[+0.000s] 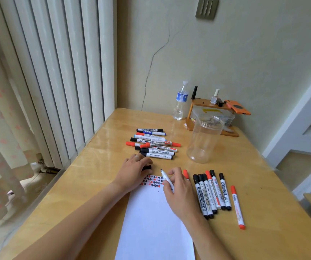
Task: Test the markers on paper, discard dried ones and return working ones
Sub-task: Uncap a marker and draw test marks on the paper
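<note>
Marker test — uncapped marker over paper.
I see R hand fingers gripping marker, tip just above scribbles; L hand fingers curled round black cap at paper's top edge — on surface.

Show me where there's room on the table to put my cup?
Bare wood lies on the table left of the marker pile, and right of the jar. Crowded: the middle, with paper, both hands, and the marker row.
</note>
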Motion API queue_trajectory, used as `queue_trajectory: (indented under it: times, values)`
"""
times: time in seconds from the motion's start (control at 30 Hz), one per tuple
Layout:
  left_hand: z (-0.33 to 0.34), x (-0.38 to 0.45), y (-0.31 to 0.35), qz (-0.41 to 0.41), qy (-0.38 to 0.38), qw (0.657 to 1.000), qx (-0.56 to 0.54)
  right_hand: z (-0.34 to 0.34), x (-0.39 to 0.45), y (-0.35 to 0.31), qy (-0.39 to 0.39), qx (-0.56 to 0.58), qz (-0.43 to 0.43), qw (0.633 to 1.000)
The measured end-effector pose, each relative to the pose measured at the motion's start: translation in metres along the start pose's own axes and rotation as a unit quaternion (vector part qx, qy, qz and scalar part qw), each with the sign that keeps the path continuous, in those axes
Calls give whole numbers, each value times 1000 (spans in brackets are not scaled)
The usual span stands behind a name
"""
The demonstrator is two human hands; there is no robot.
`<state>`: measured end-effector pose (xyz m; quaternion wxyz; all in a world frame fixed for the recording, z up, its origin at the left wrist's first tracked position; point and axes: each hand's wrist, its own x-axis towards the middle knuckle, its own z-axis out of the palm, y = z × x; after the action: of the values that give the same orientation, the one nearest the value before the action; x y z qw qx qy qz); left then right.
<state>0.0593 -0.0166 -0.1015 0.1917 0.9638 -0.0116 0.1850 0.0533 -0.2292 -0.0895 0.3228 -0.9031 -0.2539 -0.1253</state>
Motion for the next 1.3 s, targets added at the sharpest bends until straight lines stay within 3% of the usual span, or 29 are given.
queue_trajectory:
  times: [0.2, 0.3, 0.33, 0.43, 0.5, 0.57, 0.67, 0.73, 0.9, 1.3]
  values:
    - [-21, -37, -14, 10, 20, 1000, 17, -5, 3, 0, 36, 12, -49, 998]
    - [-34, -66, -19, 10, -35, 999, 22, -7, 6, -6, 20, 181, 19, 983]
    - [-36, -73, -20, 11, -57, 998, 17, -8, 8, -10, 2, 288, 66, 955]
    - [-33, -81, -19, 14, -109, 993, 35, -11, 10, -20, -47, 534, 172, 826]
    - [-32, -80, -17, 11, -121, 991, 51, -13, 9, -19, -63, 568, 181, 801]
    - [-33, -79, -17, 4, -124, 991, 53, -12, 9, -15, -46, 532, 164, 830]
    - [-34, -79, -17, -2, -131, 990, 51, -5, 10, -5, -2, 385, 136, 913]
    - [-36, -79, -16, -5, -136, 989, 59, -2, 10, -1, -7, 297, 135, 945]
    - [-36, -82, -11, -25, -158, 979, 122, -10, 10, -5, -26, 351, 188, 917]
    - [-36, -81, -13, -25, -172, 978, 118, -4, 13, 4, -27, 322, 231, 918]
